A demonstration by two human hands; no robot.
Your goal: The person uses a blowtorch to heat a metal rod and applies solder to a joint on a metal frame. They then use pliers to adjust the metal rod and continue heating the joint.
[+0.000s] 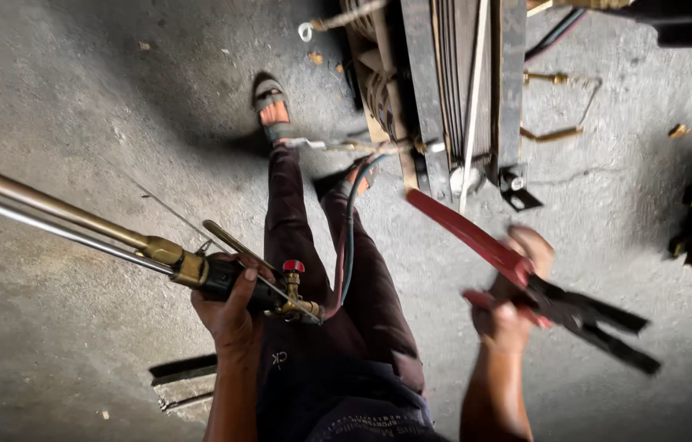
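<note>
The left hand is wrapped tight around the black grip of a cutting torch, fingers closed over the handle just behind the brass fitting; its two long tubes run out past the fingertips toward the left edge, and the red-knobbed valve sits right beside the thumb, with red and blue hoses trailing back from there along the leg. No flame shows at any part of the torch in view — the tip itself is out of frame, so whether it is lit cannot be told. The right hand is closed on the red handles of a pair of large pliers, its fingers curled round them though blurred; the dark jaws point away from the fingers to the lower right, holding nothing. Beyond both hands, near the sandalled feet, stands a dark metal frame assembly on the concrete floor. Judging from this, both tools are in hand but neither touches the frame — the work on it looks not yet begun at this moment.
</note>
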